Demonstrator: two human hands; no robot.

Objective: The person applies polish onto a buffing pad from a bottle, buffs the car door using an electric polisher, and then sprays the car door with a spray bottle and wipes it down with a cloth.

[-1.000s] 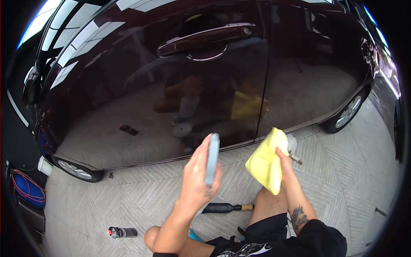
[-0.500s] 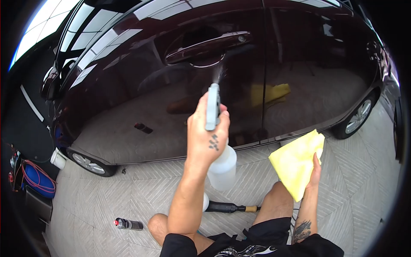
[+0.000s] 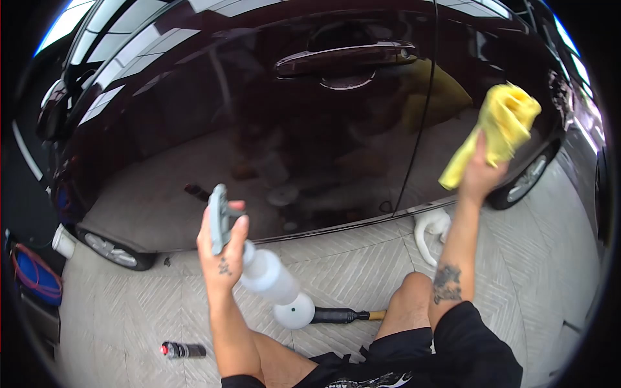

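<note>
My left hand (image 3: 223,252) is closed around the grey trigger head of a translucent white spray bottle (image 3: 268,275), low in front of the car door. My right hand (image 3: 480,174) grips a bunched yellow microfibre cloth (image 3: 501,123) by its lower part, raised at the right. That cloth is close to the dark maroon car door (image 3: 259,155) and is mirrored in its paint; whether it touches the panel I cannot tell. Between the hands and higher up is the door handle (image 3: 346,58).
A polisher with a black body (image 3: 333,315) and round white pad (image 3: 294,310) lies on the tiled floor by my knees. A dark bottle with a red cap (image 3: 183,350) lies at the left. By the sill is a white cat-like shape (image 3: 424,236). A white bucket (image 3: 63,241) stands far left.
The spray bottle has moved down and left, away from the handle, and the spray mist is gone. My right hand has lifted the cloth, which is now bunched, towards the car.
</note>
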